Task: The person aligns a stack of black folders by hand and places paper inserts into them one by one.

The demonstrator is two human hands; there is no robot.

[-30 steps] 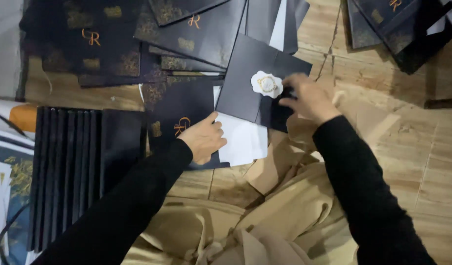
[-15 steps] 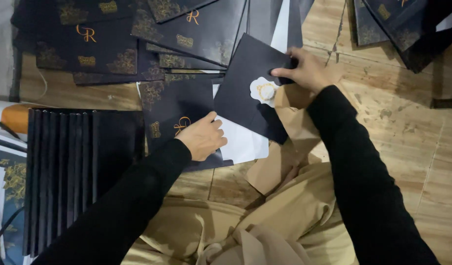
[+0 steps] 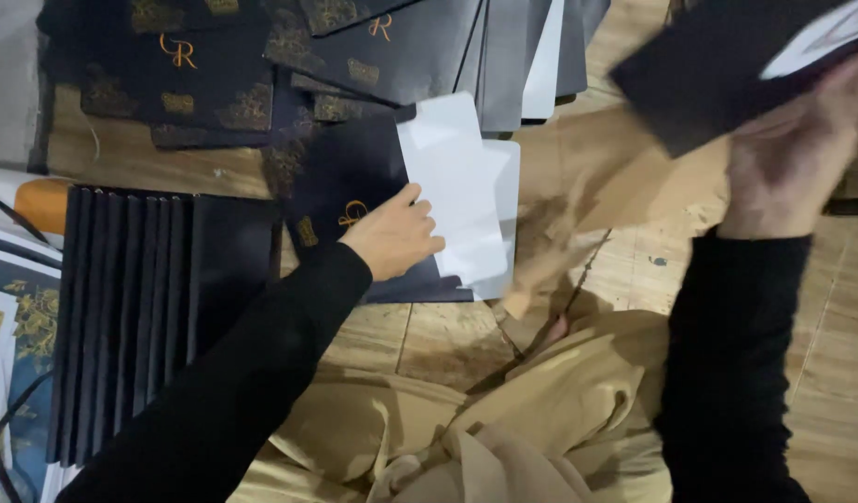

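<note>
Now right hand (image 3: pixel 790 158) grips dark envelope (image 3: pixel 717 79) (frame edge); left hand (image 3: pixel 393 233) pins white card (image 3: pixel 461 191).

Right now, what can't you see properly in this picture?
- Dark envelope in the right hand, head view: motion-blurred, cut off by the top edge.
- White card under the left hand: its lower left part is hidden by the hand.
- Dark envelope pile: its upper part is cut off by the top edge.

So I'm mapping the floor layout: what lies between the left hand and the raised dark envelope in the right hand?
In the head view, white cards lie beside the left hand; then bare wooden floor up to the dark envelope that the right hand holds.
</note>
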